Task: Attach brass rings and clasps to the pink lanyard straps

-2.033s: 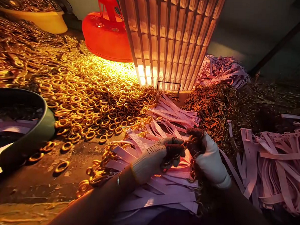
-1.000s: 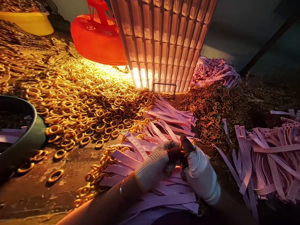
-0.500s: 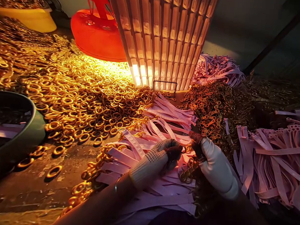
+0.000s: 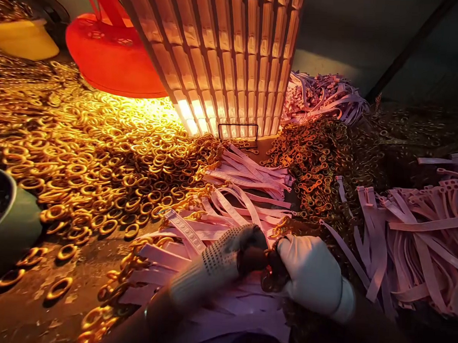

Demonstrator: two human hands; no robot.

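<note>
My left hand [image 4: 225, 260], in a white dotted glove with the fingertips dark, is closed, pinching a small metal ring [image 4: 266, 252]. Only part of that ring shows in the shadow. Close against it, my right hand [image 4: 311, 271] in a plain white glove has its fingers curled together; what they grip is dark and hidden. Both hands are above a layered pile of pale pink straps [image 4: 242, 306] with gold rings at their left ends. Farther forward, another bunch of pink straps [image 4: 247, 175] lies on the table.
A large heap of gold rings [image 4: 100, 156] spreads at the left, beside a green bowl [image 4: 25, 228]. Small metal hooks [image 4: 320, 165] are piled at the right. Pink straps [image 4: 404, 240] lie far right. A red lamp shade [image 4: 112, 60] and a ribbed panel [image 4: 222, 65] stand behind.
My hands have come together and moved slightly lower; the ring at my left fingers now meets my right fingers. The view has shifted, moving the background to the left.
</note>
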